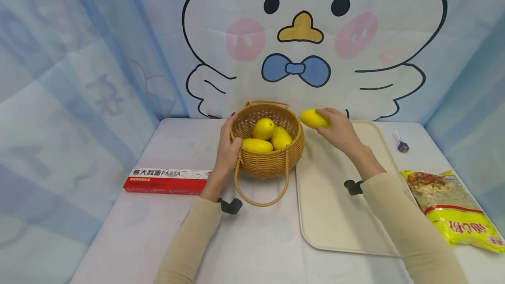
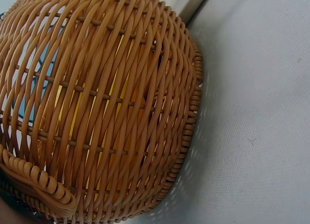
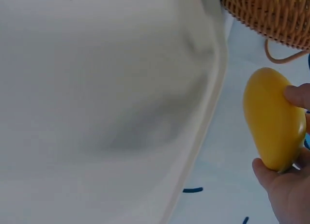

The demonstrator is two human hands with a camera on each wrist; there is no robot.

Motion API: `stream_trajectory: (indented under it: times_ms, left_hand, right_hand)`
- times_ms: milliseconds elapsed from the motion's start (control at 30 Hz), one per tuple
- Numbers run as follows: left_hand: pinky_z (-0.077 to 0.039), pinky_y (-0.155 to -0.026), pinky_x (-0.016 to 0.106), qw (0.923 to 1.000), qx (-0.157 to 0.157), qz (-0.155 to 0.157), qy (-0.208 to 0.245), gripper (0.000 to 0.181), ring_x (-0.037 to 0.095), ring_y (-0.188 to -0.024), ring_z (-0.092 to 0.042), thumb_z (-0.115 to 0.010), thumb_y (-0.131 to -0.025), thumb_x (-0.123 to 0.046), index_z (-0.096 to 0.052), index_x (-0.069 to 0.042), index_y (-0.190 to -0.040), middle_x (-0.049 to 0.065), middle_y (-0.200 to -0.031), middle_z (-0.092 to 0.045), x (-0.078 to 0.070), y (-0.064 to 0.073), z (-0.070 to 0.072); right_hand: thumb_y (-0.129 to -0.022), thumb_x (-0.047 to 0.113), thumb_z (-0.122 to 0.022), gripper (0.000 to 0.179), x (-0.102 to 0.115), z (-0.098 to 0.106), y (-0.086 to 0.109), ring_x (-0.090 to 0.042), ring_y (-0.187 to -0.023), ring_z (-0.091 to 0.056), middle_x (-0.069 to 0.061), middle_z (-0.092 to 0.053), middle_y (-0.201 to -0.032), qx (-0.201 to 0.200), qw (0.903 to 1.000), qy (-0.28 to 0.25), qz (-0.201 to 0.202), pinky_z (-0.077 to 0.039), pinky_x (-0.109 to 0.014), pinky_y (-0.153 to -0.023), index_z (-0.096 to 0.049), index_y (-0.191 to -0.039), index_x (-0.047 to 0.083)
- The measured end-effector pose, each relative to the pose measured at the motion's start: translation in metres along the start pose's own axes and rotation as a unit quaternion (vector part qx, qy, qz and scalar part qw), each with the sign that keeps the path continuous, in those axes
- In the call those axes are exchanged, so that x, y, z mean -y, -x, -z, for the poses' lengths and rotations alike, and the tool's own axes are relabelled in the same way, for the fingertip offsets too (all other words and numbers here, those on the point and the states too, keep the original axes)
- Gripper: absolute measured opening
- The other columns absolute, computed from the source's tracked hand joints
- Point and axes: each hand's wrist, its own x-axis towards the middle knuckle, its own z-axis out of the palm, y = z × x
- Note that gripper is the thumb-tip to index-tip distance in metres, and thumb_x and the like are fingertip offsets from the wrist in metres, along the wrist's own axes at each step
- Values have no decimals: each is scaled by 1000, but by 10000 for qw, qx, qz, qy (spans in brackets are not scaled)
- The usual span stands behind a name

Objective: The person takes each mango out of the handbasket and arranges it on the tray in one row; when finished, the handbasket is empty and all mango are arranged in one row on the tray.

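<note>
A round wicker basket stands on the table with three yellow mangoes visible inside. My left hand grips its left rim, thumb toward the front. In the left wrist view the woven wall fills most of the picture, and yellow shows through its gaps. Just right of the basket, my right hand holds another yellow mango in the air between thumb and fingers. The right wrist view shows this mango pinched at its lower end and side, beyond the edge of a tray.
A cream tray lies right of the basket, under the right forearm. The basket's front handle hangs down toward me. At left is a red pasta box; at right are a lollipop and a yellow food bag. A printed curtain rises behind.
</note>
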Motion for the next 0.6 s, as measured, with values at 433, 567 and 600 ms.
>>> stream_trajectory:
  times_ms: [433, 567, 600]
  left_hand:
    - [-26, -122, 49, 9998, 3, -113, -171, 72, 16, -150, -25, -40, -87, -13, -29, -32, -155, -10, -164, -22, -1, 1, -1]
    - [-26, -122, 50, 9998, -25, -77, -183, 72, 17, -150, -26, -40, -87, -14, -27, -30, -156, -10, -164, -21, -1, 2, 0]
    - [-26, -122, 51, 9998, -37, -77, -177, 72, 18, -150, -26, -40, -87, -14, -27, -30, -156, -8, -164, -21, -1, 2, 1]
  right_hand:
    - [-95, 15, -56, 60, -32, -48, 5, -46, -142, -34, -25, -36, -154, 355, 9949, -216, -915, -25, -61, -118, -38, -151, 3]
    - [-92, 12, -53, 63, -26, -53, 4, -47, -141, -34, -26, -34, -154, 375, 9945, -329, -919, -25, -62, -118, -36, -152, 2]
    - [-92, 11, -52, 64, -24, -55, 4, -47, -141, -34, -26, -34, -154, 383, 9943, -355, -934, -25, -62, -118, -35, -153, 3]
